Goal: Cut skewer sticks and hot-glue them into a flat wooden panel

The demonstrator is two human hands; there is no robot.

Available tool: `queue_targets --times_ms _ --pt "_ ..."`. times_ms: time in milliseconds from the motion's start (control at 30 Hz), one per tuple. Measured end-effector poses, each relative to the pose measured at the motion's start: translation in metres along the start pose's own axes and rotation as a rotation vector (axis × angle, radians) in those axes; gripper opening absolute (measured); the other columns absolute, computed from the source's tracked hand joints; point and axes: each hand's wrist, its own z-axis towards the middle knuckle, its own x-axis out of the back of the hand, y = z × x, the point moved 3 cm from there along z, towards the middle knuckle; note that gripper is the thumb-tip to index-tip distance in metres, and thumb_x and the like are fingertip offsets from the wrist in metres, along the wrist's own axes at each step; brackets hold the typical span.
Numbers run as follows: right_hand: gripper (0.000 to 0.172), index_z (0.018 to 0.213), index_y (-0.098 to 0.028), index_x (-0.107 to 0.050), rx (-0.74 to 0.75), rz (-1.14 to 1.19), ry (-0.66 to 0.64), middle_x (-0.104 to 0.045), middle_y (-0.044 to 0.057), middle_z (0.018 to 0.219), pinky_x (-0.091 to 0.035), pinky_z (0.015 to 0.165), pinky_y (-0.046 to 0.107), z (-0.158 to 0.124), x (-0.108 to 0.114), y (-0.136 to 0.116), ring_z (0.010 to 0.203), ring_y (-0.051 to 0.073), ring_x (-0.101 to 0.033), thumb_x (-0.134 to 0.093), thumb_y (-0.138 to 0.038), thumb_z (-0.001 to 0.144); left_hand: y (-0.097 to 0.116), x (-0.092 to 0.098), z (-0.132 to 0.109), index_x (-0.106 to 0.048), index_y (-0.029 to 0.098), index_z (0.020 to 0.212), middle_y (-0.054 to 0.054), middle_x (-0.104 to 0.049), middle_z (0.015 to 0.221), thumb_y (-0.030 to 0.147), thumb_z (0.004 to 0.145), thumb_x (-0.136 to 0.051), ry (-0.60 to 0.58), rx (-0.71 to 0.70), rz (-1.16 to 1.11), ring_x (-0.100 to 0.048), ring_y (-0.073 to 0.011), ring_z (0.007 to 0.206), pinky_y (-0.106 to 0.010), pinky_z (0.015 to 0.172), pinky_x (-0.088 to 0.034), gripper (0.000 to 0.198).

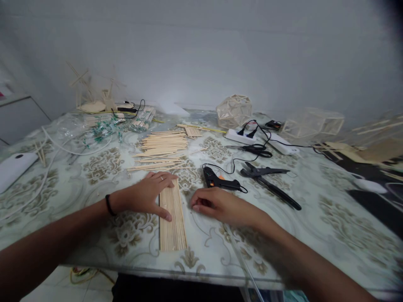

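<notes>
A flat panel of wooden sticks laid side by side (173, 228) rests on the table near its front edge. My left hand (151, 193) lies across the panel's upper left part, thumb and fingers spread, pressing on the sticks. To the right of the panel, apart from it, my right hand (217, 203) rests on the tabletop with its fingers curled in; nothing shows in them. Just beyond that hand lies a black glue gun (222, 180) with its cord running back. Loose wooden sticks (163, 144) are piled behind the panel.
Black pliers (270, 184) and scissors (252, 149) lie at right, near a white power strip (242, 136). A stick-built polyhedron frame (234, 110) stands behind. Plastic wrappers (103, 128) lie at left, by a white device (15, 167). The patterned table (135, 260) ends close in front.
</notes>
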Motion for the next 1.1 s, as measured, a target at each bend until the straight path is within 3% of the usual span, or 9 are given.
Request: queue_targets --times_ms 267,467,867,1100 --pt "0.024 0.103 -0.016 -0.071 -0.004 0.009 0.003 -0.071 0.005 0.089 -0.046 0.071 0.028 0.0005 0.0007 0.0005 0.076 0.017 -0.061 -0.055 -0.034 0.102 0.0001 -0.0003 -0.0002 -0.044 0.021 0.152 -0.019 -0.047 0.16 0.078 0.074 -0.075 0.004 -0.007 -0.001 -0.038 -0.0418 0.149 -0.058 0.119 -0.028 0.101" --pt "0.024 0.102 -0.016 -0.071 0.003 0.007 0.006 -0.071 0.005 0.089 -0.046 0.072 0.028 -0.0004 0.0005 -0.0003 0.075 0.016 -0.061 -0.055 -0.034 0.102 0.0009 0.0 -0.0003 -0.054 0.022 0.143 -0.018 -0.046 0.161 0.078 0.073 -0.076 0.013 -0.016 0.002 -0.038 -0.0423 0.149 -0.058 0.12 -0.028 0.093" --pt "0.024 0.103 -0.016 -0.071 0.006 0.002 0.006 -0.07 0.005 0.088 -0.045 0.07 0.028 -0.0001 0.0001 0.0011 0.074 0.016 -0.06 -0.055 -0.034 0.102 -0.0005 -0.001 -0.0002 -0.042 0.023 0.155 -0.018 -0.046 0.16 0.077 0.073 -0.077 0.011 -0.011 0.001 -0.039 -0.0416 0.149 -0.057 0.119 -0.028 0.104" --pt "0.023 0.102 -0.016 -0.071 0.005 0.01 0.015 -0.071 0.005 0.088 -0.046 0.071 0.028 -0.0002 -0.0007 0.0016 0.075 0.016 -0.061 -0.056 -0.033 0.101 -0.0003 -0.0011 -0.0006 -0.045 0.023 0.153 -0.017 -0.046 0.16 0.079 0.073 -0.076 0.018 -0.009 -0.017 -0.038 -0.0421 0.149 -0.058 0.119 -0.027 0.102"
